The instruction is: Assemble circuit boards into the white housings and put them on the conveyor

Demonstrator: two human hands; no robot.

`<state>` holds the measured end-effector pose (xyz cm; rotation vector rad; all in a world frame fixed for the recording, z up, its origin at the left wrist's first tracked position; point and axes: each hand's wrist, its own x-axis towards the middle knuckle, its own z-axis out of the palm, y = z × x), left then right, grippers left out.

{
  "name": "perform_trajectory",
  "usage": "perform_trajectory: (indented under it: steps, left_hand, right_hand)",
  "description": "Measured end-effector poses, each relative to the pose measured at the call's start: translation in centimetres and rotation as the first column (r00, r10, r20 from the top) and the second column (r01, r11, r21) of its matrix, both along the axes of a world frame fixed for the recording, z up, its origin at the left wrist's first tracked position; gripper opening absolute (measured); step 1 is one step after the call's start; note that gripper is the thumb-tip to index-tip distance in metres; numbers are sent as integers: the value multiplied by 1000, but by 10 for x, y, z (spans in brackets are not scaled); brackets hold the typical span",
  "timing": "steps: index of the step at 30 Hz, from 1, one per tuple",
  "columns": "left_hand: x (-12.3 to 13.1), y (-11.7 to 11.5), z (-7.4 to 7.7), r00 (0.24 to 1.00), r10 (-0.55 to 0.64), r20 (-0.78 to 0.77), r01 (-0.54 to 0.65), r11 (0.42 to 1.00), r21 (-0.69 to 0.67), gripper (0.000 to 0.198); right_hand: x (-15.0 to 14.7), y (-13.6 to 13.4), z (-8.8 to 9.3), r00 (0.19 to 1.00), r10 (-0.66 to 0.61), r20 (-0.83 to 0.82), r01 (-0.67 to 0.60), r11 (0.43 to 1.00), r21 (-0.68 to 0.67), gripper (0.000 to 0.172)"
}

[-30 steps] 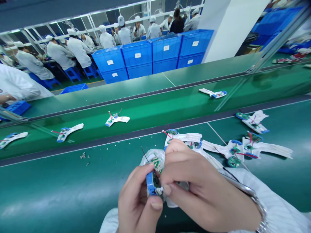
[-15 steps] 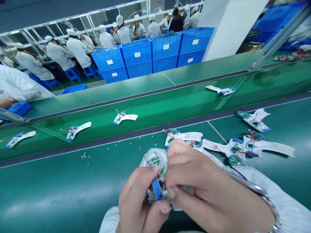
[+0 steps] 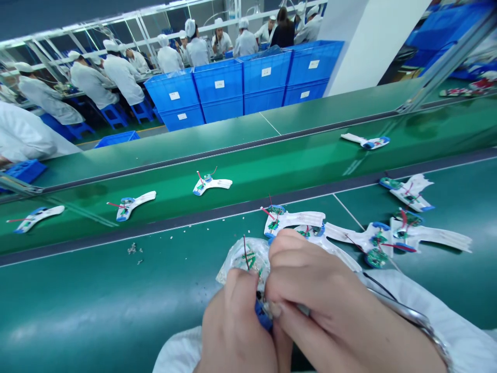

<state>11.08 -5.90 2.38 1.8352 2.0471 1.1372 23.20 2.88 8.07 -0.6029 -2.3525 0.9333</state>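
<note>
Two hands (image 3: 240, 326) — one blue part (image 3: 263, 314)

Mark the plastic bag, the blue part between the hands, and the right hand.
Plastic bag (image 3: 231, 258): head view, its left wall.
Blue part (image 3: 263, 316): head view, its exposed face.
Right hand (image 3: 314, 290): head view, back of hand.

Open bench (image 3: 97, 300) at left, white parts (image 3: 367, 240) crowding right, plastic bag (image 3: 233, 259) ahead, possibly touching left hand (image 3: 238, 324)
</note>
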Motion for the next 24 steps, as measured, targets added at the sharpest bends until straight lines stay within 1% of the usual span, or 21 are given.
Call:
perform_trajectory:
  steps: [3,6,8,10,12,13,14,15,16,17,18,19,20,21,22,23,24]
  left_hand:
    - [1,3,6,998,24,54,-21,998,-55,32]
    - [-1,6,10,978,63,198,-38,991,-126,37]
    - [-2,8,12,955,50,291,0,986,-169,40]
    - [-3,11,13,937,33,349,41,979,-202,43]
    - [-4,15,11,923,22,383,72,971,-229,49]
    - [-6,18,9,914,7,406,89,972,-219,52]
    - [-8,20,7,903,-10,429,101,977,-189,55]
    - [-12,22,4,897,-20,442,97,984,-152,57]
    - [-16,23,1,895,-17,445,79,990,-121,57]
    - [-21,24,-1,898,-2,441,52,994,-100,55]
    - [-25,25,-4,902,22,431,21,995,-94,52]
    - [-30,25,-5,909,46,413,-5,995,-101,48]
    - [-34,25,-7,916,61,397,-19,994,-108,45]
    - [-37,25,-8,920,62,387,-20,994,-111,42]
    - [-40,25,-9,922,46,384,-6,994,-105,39]
    - [-41,25,-10,923,17,384,21,995,-93,36]
    - [-42,25,-11,921,-24,388,60,995,-81,33]
  right_hand:
    - [0,9,-4,999,33,-5,-34,998,-50,25]
    - [-1,17,-5,999,50,14,-46,979,-197,28]
    - [-3,21,-4,998,62,23,-51,943,-328,28]
    - [-5,25,-5,995,88,48,-59,903,-426,27]
    - [-6,37,-9,990,108,89,-53,877,-477,25]
    - [-5,47,-13,990,86,113,-21,874,-485,24]
    - [-2,60,-18,989,11,145,59,881,-470,23]
    - [3,77,-23,978,-111,179,179,883,-434,23]
    - [9,96,-29,939,-268,214,333,864,-377,23]
    - [17,117,-35,843,-491,222,536,804,-259,28]
    - [26,138,-40,751,-627,209,659,731,-177,35]
    - [33,159,-46,684,-703,196,728,675,-121,40]
    - [39,179,-52,618,-761,197,783,618,-70,37]
    - [43,196,-58,583,-785,209,806,590,-33,32]
    - [42,210,-64,567,-790,233,813,582,-3,29]
    - [37,221,-71,565,-780,268,807,591,20,26]
    - [27,230,-79,580,-753,311,784,619,35,25]
